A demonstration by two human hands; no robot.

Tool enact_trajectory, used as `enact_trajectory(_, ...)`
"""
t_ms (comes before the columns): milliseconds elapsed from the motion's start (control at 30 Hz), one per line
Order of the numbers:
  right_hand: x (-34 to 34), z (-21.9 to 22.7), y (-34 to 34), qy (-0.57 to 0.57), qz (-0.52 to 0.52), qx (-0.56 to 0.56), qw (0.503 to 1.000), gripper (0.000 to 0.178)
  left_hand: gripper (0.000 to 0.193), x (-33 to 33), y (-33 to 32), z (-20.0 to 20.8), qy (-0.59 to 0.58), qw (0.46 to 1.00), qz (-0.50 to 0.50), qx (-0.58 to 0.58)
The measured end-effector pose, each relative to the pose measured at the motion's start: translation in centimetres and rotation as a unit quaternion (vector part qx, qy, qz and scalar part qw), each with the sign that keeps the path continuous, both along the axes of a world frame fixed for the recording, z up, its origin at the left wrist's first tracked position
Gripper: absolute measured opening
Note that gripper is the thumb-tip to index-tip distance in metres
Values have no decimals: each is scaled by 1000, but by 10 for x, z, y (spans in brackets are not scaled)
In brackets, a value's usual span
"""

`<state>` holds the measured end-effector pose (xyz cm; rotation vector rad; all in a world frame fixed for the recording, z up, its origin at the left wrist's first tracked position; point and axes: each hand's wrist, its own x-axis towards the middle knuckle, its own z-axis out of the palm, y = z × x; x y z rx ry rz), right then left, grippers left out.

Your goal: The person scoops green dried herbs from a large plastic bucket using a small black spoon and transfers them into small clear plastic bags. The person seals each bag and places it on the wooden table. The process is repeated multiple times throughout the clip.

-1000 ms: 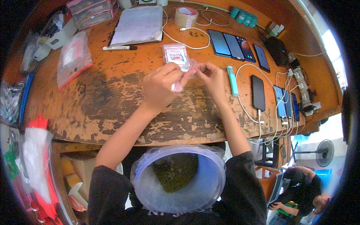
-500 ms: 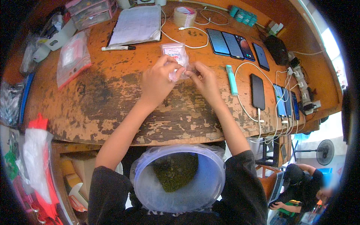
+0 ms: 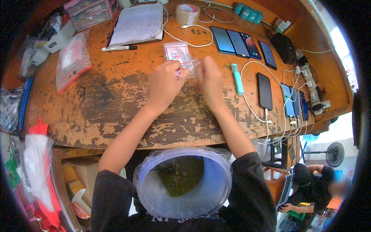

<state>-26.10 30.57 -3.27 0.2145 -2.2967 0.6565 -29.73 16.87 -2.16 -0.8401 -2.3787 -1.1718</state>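
A small stack of clear plastic bags (image 3: 176, 51) with red and blue print lies near the middle of the desk. My left hand (image 3: 166, 85) is closed at its near end, pinching clear plastic between thumb and fingers. Just right of it, my right hand (image 3: 210, 83) is smeared by motion, so its fingers cannot be made out. A thin, see-through piece of plastic shows between the two hands. Below the desk edge, a round translucent bucket (image 3: 145, 185) stands against me, holding dark green crumbled stuff (image 3: 181, 178).
Phones (image 3: 264, 91), white charging cables and a power strip (image 3: 315, 92) occupy the right side. A teal stick-shaped item (image 3: 237, 79) lies nearby. Papers (image 3: 137, 25), a marker (image 3: 119, 48) and a tape roll (image 3: 188, 14) sit far back. Another person (image 3: 311, 185) sits at lower right.
My right hand has gone from a sharp pinch at the plastic to a motion blur, slightly raised. The left keeps its hold, and the printed bags show more fully. The view has shifted slightly.
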Motion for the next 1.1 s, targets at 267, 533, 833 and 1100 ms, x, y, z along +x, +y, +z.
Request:
enact_trajectory(267, -1, 2, 12, 72, 49, -3, 996, 23, 16, 2, -1, -4, 34, 999, 5, 27)
enact_trajectory(533, -8, -10, 12, -34, 118, -94, 988, 40, 12, 6, 0, -4, 138, 982, -76, -104)
enact_trajectory(833, 3, 2, 22, -91, 176, -79, 977, 24, 57, -7, -15, 5, 204, 960, -173, -81)
enact_trajectory(1100, 71, 78, -1, 9, 153, -68, 986, 11, 45, 43, -60, 23, 219, 973, -67, 23)
